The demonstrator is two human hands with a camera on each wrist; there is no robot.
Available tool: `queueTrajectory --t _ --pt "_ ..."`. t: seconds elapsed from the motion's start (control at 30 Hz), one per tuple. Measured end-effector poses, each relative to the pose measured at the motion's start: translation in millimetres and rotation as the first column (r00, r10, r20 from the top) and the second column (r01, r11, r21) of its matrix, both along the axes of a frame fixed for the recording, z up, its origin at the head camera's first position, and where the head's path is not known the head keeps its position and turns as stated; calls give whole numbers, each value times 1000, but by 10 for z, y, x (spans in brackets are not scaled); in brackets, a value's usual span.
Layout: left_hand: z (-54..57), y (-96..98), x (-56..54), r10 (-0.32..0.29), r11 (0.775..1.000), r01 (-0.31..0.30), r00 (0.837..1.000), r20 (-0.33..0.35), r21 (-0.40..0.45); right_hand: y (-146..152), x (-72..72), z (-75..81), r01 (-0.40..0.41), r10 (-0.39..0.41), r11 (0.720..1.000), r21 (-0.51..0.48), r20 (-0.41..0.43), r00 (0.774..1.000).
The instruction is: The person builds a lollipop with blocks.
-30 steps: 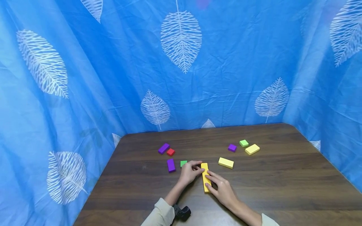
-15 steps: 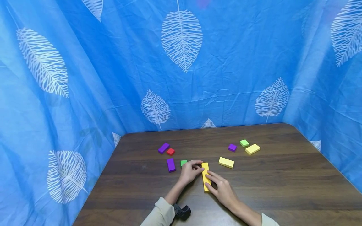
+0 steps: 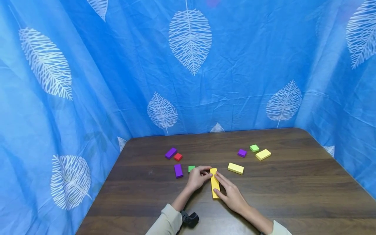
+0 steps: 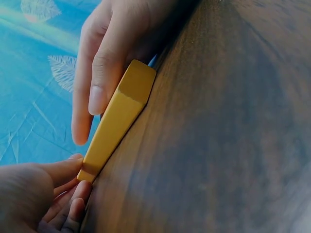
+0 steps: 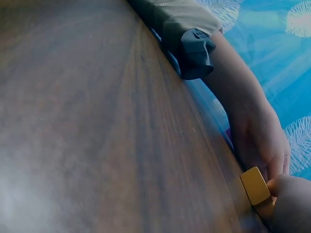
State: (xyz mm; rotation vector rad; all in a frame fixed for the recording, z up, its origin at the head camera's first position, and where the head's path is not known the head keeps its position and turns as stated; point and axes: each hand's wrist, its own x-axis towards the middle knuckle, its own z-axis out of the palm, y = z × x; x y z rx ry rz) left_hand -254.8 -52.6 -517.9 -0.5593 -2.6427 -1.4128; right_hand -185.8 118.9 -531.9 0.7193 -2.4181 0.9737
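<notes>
A long yellow block [image 3: 215, 184] lies lengthwise on the table between the two hands. At its far end my left hand [image 3: 196, 180] pinches it, thumb and curled fingers on the left side; the left wrist view shows these fingertips around the end of the yellow block [image 4: 114, 124]. My right hand [image 3: 232, 196] rests along the right side, with extended fingers near the far part and the thumb near the close end. In the right wrist view, the near face of the yellow block [image 5: 255, 186] shows, with part of the right hand covering the rest.
Left of the hands lie two purple blocks [image 3: 178, 171], a red block [image 3: 178, 157] and a partly hidden green block [image 3: 191, 168]. To the right are two pale yellow blocks [image 3: 235, 168], a small purple block [image 3: 242, 153] and a light green block [image 3: 254, 148]. A blue curtain [image 3: 235, 65] stands behind.
My right hand's fingers have slid toward the far end of the yellow block and spread away from the thumb. A seam across the block, visible a second ago, no longer shows. The left hand stays put.
</notes>
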Motion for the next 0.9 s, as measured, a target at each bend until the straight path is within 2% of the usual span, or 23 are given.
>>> queueTrajectory --t 0.4,0.63,0.9 --pt "9 -3 -4 -10 1000 11 1000 -15 20 -30 21 29 -6 -4 996 89 116 993" --pt "4 -1 -4 -10 1000 10 1000 4 10 -27 14 25 -2 -9 995 98 115 993" --pt "6 2 20 7 1000 -7 1000 -24 4 -31 21 32 -6 -3 995 96 98 995"
